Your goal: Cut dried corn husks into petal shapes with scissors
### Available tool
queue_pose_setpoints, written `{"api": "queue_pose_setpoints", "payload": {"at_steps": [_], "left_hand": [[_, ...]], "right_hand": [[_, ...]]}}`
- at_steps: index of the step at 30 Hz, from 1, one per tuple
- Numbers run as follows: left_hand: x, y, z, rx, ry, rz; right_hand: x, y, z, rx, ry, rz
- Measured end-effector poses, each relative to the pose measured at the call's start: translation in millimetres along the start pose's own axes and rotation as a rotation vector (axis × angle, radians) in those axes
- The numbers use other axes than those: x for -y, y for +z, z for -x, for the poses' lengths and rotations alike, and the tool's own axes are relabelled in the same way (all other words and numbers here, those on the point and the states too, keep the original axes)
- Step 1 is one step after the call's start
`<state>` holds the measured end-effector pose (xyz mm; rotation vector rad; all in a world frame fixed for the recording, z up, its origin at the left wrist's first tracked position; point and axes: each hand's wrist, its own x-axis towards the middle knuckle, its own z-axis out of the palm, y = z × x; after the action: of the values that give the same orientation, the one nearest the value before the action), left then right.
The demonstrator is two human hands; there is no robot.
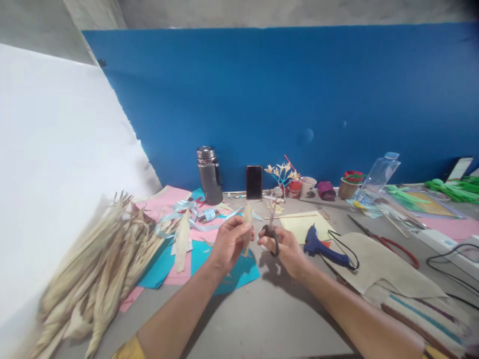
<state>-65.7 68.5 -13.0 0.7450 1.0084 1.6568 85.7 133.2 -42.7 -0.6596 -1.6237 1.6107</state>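
Note:
Between the thumb and fingers of my left hand (pixel 230 242) is a pale strip of dried corn husk (pixel 247 222), held upright above the table. My right hand (pixel 286 247) grips a pair of scissors (pixel 272 230) by the dark handles, blades pointing up and away from me. A small gap separates the scissors from the husk strip. Under my left hand lie blue paper (pixel 239 274) and pink paper (pixel 179 276). Another husk piece (pixel 182 242) rests on the papers to the left.
A bundle of dried husks (pixel 97 269) lies at left. Behind stand a thermos (pixel 209 174), a phone (pixel 254 182), husk flowers (pixel 282 172), and cups (pixel 308 186). To the right are a blue glue gun (pixel 325 249), red-handled shears (pixel 389 242), a plastic bottle (pixel 379 177) and a power strip (pixel 449 249).

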Motion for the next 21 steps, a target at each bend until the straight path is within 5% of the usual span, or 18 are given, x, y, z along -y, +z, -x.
{"api": "queue_pose_setpoints", "payload": {"at_steps": [10,21], "left_hand": [[17.4,11.6,9.5,0.089,-0.143,-0.158],[20.2,7.7,6.3,0.091,-0.045,-0.267]], "right_hand": [[15.8,-6.7,-4.0,-0.164,-0.016,-0.089],[18.4,-7.3,-0.5,-0.136,0.026,-0.028]]}}
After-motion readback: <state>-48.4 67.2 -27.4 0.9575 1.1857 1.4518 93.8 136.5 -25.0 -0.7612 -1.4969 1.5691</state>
